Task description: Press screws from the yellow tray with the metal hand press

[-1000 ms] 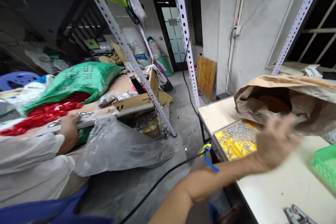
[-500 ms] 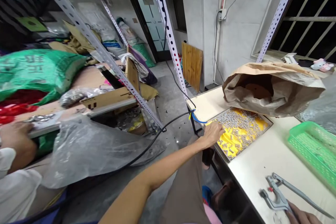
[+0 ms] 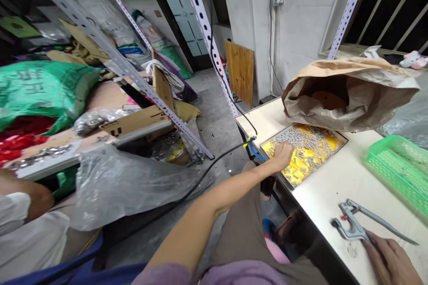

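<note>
My left hand [image 3: 282, 156] is over the left part of a shallow tray [image 3: 321, 163] of small metal pieces [image 3: 306, 140] on a yellow lining. Its fingers are curled down among the pieces, and whatever they may hold is hidden. At the lower right, my right hand [image 3: 391, 256] grips one handle of grey metal hand pliers [image 3: 354, 227] with a C-shaped jaw and a red bit. The pliers' other handle stands apart from the hand, and the jaw is empty. A small clear ring-like thing [image 3: 351, 249] lies beside them.
A brown paper bag [image 3: 368, 107] stands open behind the tray. The green basket [image 3: 384, 167] sits at the right of the white table [image 3: 321, 213]. A black cable [image 3: 214, 162] crosses to the table's left corner. On the left, another person's arm [image 3: 30, 193] is beside a cluttered bench.
My left hand has moved from the tray's near left edge further in over the metal pieces, its fingers more curled. My right hand stays on the pliers. The view has shifted slightly.
</note>
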Demonstrator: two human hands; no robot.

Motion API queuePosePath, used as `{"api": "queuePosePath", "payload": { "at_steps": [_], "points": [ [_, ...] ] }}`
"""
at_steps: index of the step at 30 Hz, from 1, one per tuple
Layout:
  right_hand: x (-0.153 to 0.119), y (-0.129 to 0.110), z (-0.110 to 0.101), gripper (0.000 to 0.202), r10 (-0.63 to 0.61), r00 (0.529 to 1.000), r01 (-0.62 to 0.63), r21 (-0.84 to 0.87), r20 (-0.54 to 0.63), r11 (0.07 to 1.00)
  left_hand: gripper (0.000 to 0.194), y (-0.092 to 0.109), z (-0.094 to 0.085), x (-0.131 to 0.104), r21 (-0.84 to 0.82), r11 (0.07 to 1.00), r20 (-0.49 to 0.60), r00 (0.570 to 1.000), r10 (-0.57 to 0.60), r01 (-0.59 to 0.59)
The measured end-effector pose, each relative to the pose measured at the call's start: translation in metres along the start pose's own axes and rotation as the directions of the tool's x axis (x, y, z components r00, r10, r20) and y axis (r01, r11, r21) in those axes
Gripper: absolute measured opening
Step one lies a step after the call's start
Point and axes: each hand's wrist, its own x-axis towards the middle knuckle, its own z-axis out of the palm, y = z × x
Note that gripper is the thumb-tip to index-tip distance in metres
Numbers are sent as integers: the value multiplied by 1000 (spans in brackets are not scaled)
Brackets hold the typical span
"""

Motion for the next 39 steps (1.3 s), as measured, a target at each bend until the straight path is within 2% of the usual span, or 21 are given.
{"api": "queuePosePath", "payload": {
  "at_steps": [3,6,8,10,12,13,15,17,19,24,28,32,36,39],
  "points": [
    [17,-22,-19,34,98,988,-99,8,122,995,22,1,-1,2,27,998,35,998,57,-58],
    [31,-43,-32,34,128,981,-134,36,144,990,25,4,-4,3,62,986,51,987,154,-157],
    [36,-53,-35,33,128,979,-136,35,159,990,25,9,-4,0,70,981,24,983,182,-184],
    [37,-58,-35,30,137,976,-140,7,169,990,20,19,0,-9,-33,981,0,981,192,-192],
    [36,-61,-34,27,139,975,-134,-41,175,990,14,33,6,-24,-252,950,45,978,204,-186],
    [35,-62,-33,26,132,975,-122,-69,177,990,11,42,11,-33,-378,912,102,972,211,-158],
    [34,-64,-30,25,106,980,-83,-138,168,987,10,60,20,-51,-580,814,267,941,210,-18],
    [34,-66,-29,23,59,987,-25,-219,149,975,12,77,28,-63,-674,721,419,888,191,163],
    [35,-68,-29,22,10,992,28,-293,126,956,12,89,32,-69,-696,658,495,855,151,287],
    [37,-73,-32,16,-24,992,69,-370,127,926,3,102,32,-73,-708,611,489,870,65,353],
    [38,-73,-32,14,-12,990,64,-376,141,924,12,103,35,-78,-698,571,554,831,49,432],
    [36,-72,-28,13,18,986,46,-380,165,924,15,102,43,-81,-716,532,566,822,62,452],
    [36,-73,-27,12,81,970,10,-368,231,930,14,102,47,-80,-684,550,600,798,52,479],
    [39,-75,-27,11,143,941,-28,-351,306,936,14,103,45,-76,-621,599,653,756,39,505]
  ]
}}
